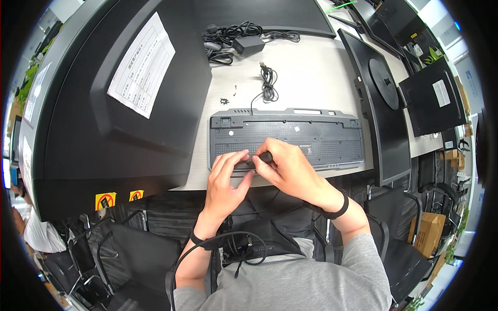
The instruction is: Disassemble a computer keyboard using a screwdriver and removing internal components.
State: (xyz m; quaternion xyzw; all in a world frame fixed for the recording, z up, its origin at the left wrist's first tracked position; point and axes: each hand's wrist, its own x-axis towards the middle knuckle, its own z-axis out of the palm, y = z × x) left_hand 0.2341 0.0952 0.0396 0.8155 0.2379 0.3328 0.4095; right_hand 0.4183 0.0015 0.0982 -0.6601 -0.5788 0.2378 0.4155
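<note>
A black keyboard (pixel 327 137) lies face down on the pale table, its ribbed underside up. My right hand (pixel 282 163) is closed round the dark handle of what looks like a screwdriver (pixel 265 157), over the near edge of the keyboard, left of its middle. Its tip is hidden by my fingers. Close beside it, my left hand (pixel 225 179) curves over the near left edge, thumb and fingers apart, fingertips by the tool. Beyond the keyboard lies its bundled cable (pixel 268 85). Several small dark screws (pixel 224 101) lie on the table at the left.
A large black casing (pixel 129 140) bearing a paper sheet stands close on the left. To the right is a monitor (pixel 381 103) with a round base. Tangled black cables and a power adapter (pixel 249 45) lie at the back. Black chairs (pixel 140 254) stand below the table edge.
</note>
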